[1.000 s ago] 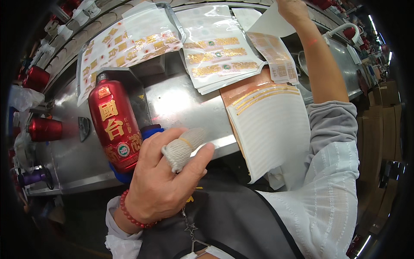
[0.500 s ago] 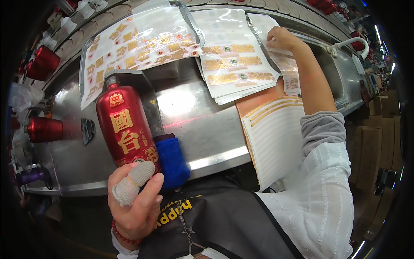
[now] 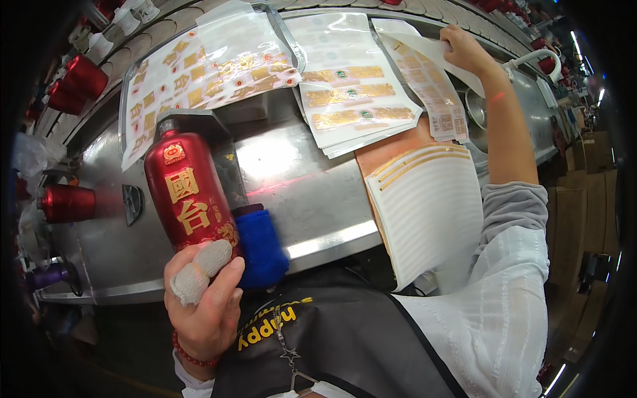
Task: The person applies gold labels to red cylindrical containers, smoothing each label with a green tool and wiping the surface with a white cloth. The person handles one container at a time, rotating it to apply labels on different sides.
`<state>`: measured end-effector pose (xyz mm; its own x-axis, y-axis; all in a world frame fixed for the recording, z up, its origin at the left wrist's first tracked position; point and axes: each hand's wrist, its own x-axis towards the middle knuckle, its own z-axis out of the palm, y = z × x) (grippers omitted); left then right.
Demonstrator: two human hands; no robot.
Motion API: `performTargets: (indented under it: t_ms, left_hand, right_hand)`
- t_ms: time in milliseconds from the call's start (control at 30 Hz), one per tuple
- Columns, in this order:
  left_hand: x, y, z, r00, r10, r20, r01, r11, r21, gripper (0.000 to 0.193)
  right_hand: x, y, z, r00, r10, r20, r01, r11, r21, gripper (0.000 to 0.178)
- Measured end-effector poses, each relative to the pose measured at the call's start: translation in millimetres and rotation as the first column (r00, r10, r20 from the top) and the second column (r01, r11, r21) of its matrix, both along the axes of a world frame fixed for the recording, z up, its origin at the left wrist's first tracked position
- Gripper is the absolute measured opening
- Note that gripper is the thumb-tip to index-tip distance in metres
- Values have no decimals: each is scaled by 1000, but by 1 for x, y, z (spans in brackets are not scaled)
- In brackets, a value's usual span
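Note:
My left hand [image 3: 202, 315] grips the base end of a red bottle [image 3: 188, 182] with gold lettering, its neck pointing away from me. A pale cloth sleeve [image 3: 201, 272], tied with a band, covers one finger of that hand. At the far right, my right hand [image 3: 468, 52] pinches the edge of a translucent cover sheet [image 3: 428, 48]. This sheet is raised and curls above a narrow strip of gold decals [image 3: 424, 83]. My right fingertips are partly hidden by the hand. To the left of the strip lies a stack of sheets with gold bands [image 3: 355, 95].
A metal tray [image 3: 295, 43] bears larger decal sheets [image 3: 192, 76]. Under the bottle stands a dark angular rest [image 3: 209, 123], with a blue cloth [image 3: 261, 249] beside it. White striped sheets [image 3: 428, 209] overhang the bench's front edge. A sink with a white faucet [image 3: 536, 56] is at right; red cups [image 3: 68, 203] stand left.
My right hand has moved up and to the right, raising the cover sheet, so more of the decal strip shows. The left hand still holds the bottle.

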<state>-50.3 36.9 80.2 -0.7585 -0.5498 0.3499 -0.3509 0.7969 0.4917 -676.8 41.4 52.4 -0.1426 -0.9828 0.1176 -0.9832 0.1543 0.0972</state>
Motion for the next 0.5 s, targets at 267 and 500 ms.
performTargets:
  t_ms: [267, 500]
  left_hand:
    - [-10, 8, 2, 1000, -24, -8, 24, 998, -53, 26]
    - [-32, 14, 0, 989, -144, -41, 141, 988, -58, 30]
  right_hand:
    - [-61, 43, 51, 824, -214, 524, 343, 925, -161, 41]
    - [-62, 212, 60, 210, 144, 967, 652, 716, -248, 42]
